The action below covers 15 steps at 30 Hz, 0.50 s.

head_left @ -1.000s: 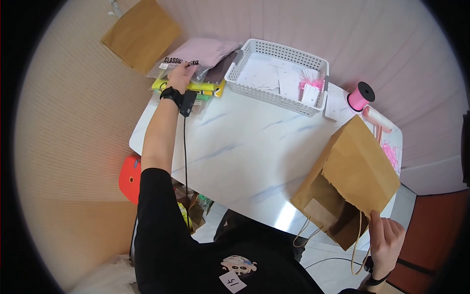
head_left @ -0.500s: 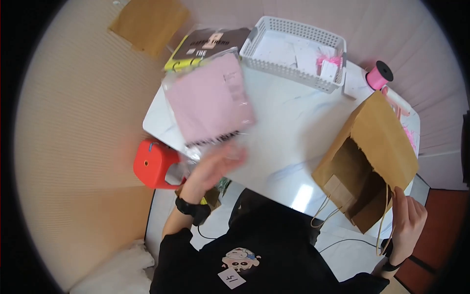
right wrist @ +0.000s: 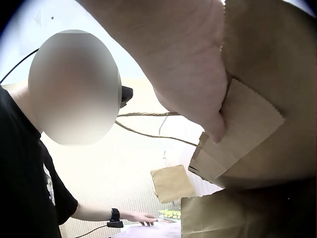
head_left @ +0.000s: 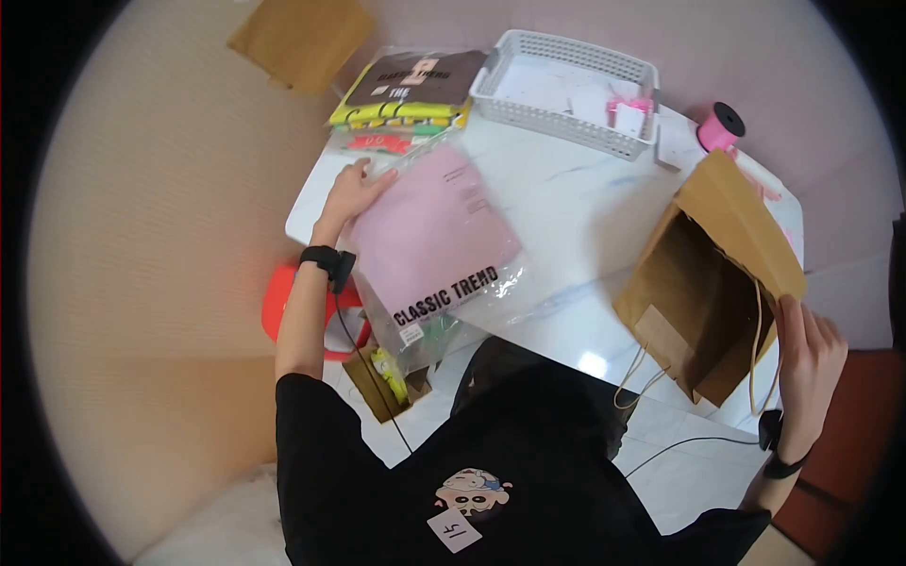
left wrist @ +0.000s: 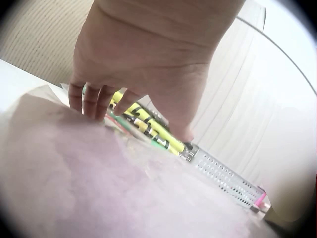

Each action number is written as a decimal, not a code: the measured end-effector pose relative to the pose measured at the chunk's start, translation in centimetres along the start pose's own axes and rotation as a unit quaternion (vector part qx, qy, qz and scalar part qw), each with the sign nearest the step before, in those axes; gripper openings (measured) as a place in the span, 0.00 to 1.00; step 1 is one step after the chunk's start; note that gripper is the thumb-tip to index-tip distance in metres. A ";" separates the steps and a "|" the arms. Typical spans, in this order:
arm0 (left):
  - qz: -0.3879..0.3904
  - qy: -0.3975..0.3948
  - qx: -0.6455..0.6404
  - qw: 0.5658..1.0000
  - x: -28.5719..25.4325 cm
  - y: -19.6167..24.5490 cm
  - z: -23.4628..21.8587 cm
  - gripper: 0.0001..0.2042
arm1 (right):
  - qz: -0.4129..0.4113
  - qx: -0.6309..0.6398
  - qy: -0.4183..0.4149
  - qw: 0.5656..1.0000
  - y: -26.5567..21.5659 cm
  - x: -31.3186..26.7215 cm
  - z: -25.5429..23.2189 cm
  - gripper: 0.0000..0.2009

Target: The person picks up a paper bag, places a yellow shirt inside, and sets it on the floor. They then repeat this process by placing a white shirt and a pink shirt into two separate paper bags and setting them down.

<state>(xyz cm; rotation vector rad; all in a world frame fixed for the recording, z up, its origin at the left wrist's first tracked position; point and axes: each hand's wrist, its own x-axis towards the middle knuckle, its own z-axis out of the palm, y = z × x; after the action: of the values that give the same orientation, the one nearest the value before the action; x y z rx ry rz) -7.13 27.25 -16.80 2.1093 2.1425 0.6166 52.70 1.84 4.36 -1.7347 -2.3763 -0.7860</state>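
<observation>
A pink folded garment in a clear plastic bag (head_left: 439,222) lies at the front left of the table, its "CLASSIC TREND" print towards the person and its lower end over the table edge. My left hand (head_left: 354,193) is at the package's upper left edge, thumb along it and fingers spread apart. In the left wrist view, that hand (left wrist: 143,64) hangs over the far edge of the pink plastic. At the right, my right hand (head_left: 810,363) pinches the rim of a brown paper bag (head_left: 722,274), which lies tilted with its mouth towards the person. Its thumb (right wrist: 215,129) presses the paper inside.
Packaged garments (head_left: 406,90) are stacked at the back left, beside a white basket (head_left: 566,132) holding cards and pink shreds. A pink ribbon spool (head_left: 719,127) stands at the back right. Below the left edge are a red stool (head_left: 283,302) and an open carton (head_left: 377,387).
My left hand has brought the pink package from the back-left stack to the front left, then moved up to its far edge. My right hand keeps hold of the paper bag.
</observation>
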 end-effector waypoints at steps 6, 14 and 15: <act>-0.005 -0.279 0.069 0.958 3.3 3.1 -1.2 0.47 | -0.013 -0.007 0.011 1.000 1.8 1.0 -0.1 0.07; 0.053 -0.291 -0.226 0.928 2.7 5.5 -8.2 0.33 | 0.001 -0.022 -0.001 1.000 2.9 1.8 -0.2 0.06; -0.023 -0.289 -0.321 0.902 3.4 4.4 -9.7 0.30 | 0.007 -0.022 0.003 1.000 2.9 1.6 -0.2 0.05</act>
<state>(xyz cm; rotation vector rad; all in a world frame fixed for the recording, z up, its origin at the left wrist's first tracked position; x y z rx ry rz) -6.35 28.21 -5.72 1.5997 1.4038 0.5071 54.76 3.77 6.15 -1.7600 -2.3591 -0.8468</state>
